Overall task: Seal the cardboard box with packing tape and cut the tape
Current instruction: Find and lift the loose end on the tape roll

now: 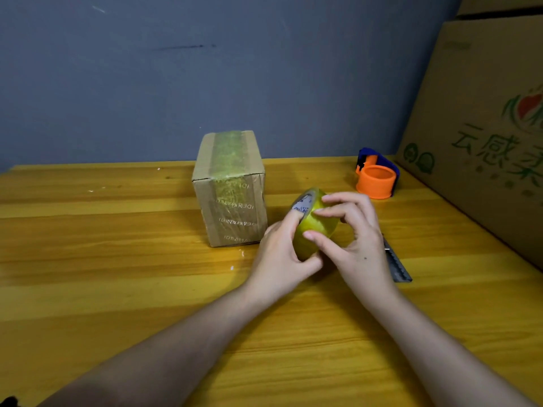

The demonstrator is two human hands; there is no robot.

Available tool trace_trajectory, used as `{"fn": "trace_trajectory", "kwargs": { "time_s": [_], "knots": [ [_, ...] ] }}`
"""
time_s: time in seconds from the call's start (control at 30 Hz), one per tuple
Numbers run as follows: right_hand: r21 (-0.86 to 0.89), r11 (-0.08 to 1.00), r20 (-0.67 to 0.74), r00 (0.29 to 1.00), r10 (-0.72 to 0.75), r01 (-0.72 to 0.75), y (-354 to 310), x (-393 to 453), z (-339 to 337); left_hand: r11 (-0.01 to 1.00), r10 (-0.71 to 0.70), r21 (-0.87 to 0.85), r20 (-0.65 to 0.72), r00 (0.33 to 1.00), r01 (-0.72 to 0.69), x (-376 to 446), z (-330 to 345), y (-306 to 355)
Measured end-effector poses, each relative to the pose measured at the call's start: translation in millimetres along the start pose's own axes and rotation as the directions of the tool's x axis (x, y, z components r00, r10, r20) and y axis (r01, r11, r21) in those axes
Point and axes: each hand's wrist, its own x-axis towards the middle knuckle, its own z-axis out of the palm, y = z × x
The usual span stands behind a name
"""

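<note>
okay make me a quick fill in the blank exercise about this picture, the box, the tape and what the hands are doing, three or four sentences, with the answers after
1. Both the left hand and the right hand hold the roll of ____.
2. The small cardboard box stands on the wooden ____.
3. The tape dispenser behind the right hand is blue and ____.
4. The tape roll is to the ____ of the small cardboard box.

Missing words: tape; table; orange; right
</note>
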Motion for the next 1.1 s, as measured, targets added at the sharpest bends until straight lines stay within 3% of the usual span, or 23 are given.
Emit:
{"fn": "trace_trajectory", "kwargs": {
  "time_s": [0.37, 0.73, 1.1],
  "knots": [
    [-0.038, 0.996, -0.066, 0.994, -0.088, 0.085, 0, 2, -9, 0.996, 0.058, 0.061, 0.016, 0.998, -0.059, -1, -1, 3],
    [-0.183, 0.970, -0.041, 0.985, -0.169, 0.159, 0, 4, -17, 0.963, 0.092, 0.254, 0.002, 0.996, -0.089, -1, -1, 1],
    [-0.383, 0.904, 0.038, 0.981, -0.190, 0.190, 0, 5, -12, 0.945, 0.104, 0.310, 0.009, 0.995, -0.102, -2, -1, 3]
  ]
}}
